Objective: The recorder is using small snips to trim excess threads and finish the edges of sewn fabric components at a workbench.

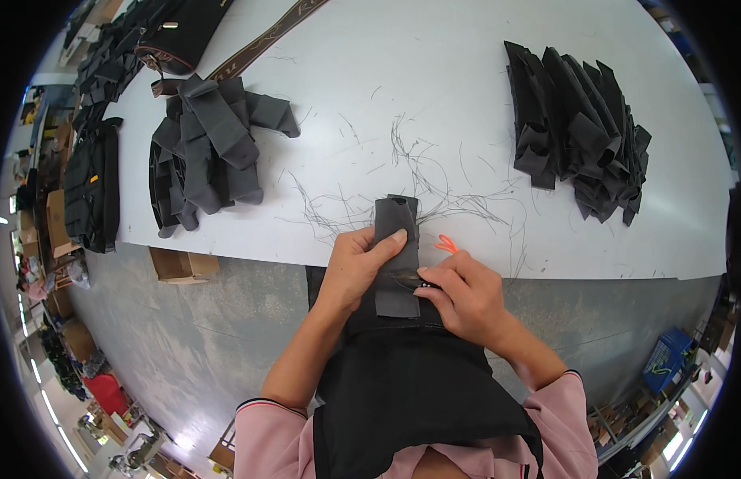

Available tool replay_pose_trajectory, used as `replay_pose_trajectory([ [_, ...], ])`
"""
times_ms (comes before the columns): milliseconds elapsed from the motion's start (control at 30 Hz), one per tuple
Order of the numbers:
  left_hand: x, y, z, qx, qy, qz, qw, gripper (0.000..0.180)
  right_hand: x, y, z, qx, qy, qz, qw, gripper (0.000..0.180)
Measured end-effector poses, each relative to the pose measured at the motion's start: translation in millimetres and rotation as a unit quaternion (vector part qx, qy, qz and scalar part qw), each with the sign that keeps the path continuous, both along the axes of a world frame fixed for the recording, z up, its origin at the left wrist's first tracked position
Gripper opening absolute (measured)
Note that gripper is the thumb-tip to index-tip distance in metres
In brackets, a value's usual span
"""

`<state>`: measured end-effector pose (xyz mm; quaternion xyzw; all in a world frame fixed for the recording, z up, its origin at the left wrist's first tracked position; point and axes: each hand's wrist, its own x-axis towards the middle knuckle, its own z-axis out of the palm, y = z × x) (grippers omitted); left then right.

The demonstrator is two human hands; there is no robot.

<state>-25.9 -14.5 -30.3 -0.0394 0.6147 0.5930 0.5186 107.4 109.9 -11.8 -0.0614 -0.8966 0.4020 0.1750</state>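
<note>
At the table edge, fingers pinch the strap.

Loose threads lie thinly over the middle of the worktop. Left of the threads a grey fabric pile blocks the way; right of them stands a black folded stack. Beyond the threads the surface is open.
</note>
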Motion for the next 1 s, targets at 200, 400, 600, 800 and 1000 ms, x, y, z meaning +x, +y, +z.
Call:
replay_pose_trajectory([
  [200,0,1,0,0.003,0.002,0.000,1.000,0.026,0,-3,4,0.055,0.010,0.000,0.998,0.025],
  [400,0,-2,14,-0.004,0.037,-0.019,0.999,0.027,4,3,3,-0.232,-0.046,-0.018,0.971,0.022],
  [600,1,-5,6,0.282,-0.213,0.109,0.929,0.036,6,1,22,-0.389,-0.016,-0.115,0.914,0.029],
  [800,-21,-21,-11,0.278,0.062,0.095,0.954,0.049,19,22,16,-0.345,-0.082,-0.207,0.912,0.013],
  [1000,-166,-85,70,0.093,0.533,0.024,0.841,0.056,-25,110,7,0.027,0.030,-0.279,0.959,0.013],
])
